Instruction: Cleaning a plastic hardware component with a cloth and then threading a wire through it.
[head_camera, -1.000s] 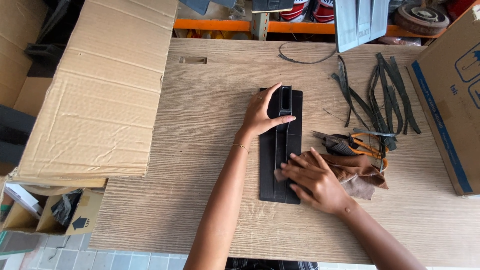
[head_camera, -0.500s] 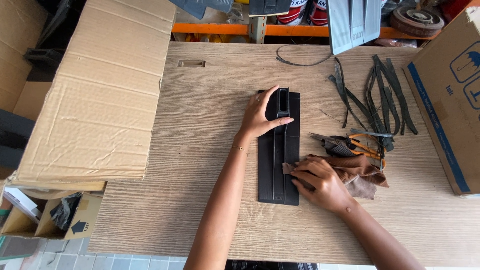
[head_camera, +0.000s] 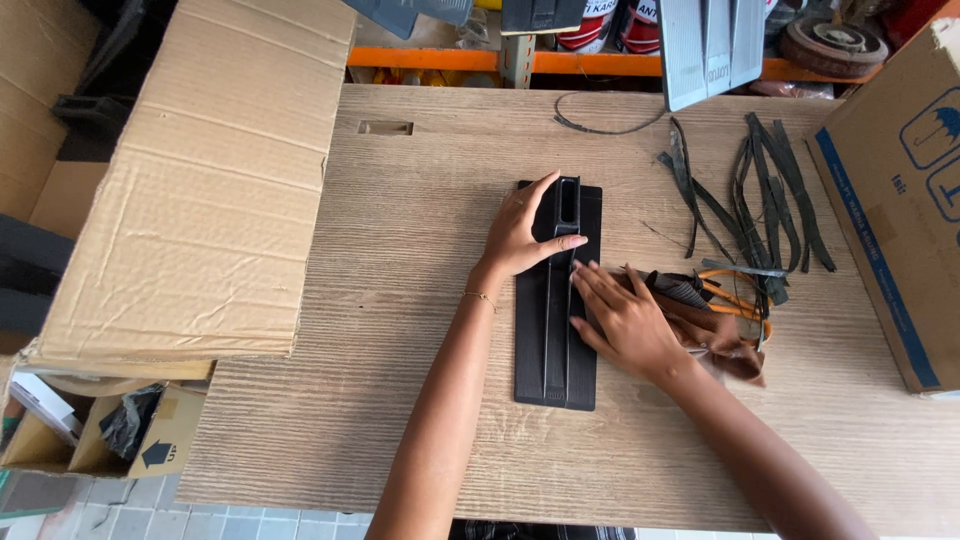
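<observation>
Pale wood-grain tabletop (head_camera: 400, 400) is carrying everything — a big cardboard box (head_camera: 200, 190) is overhanging its left edge. The left hand (head_camera: 525, 235) is pressing flat, unclenched, on the black plastic panel (head_camera: 555, 350) lying mid-table. The right hand (head_camera: 625, 320), fingers spread, is pushing a brown cloth (head_camera: 725, 345) against it — black strips (head_camera: 770, 190) are lying beyond.
</observation>
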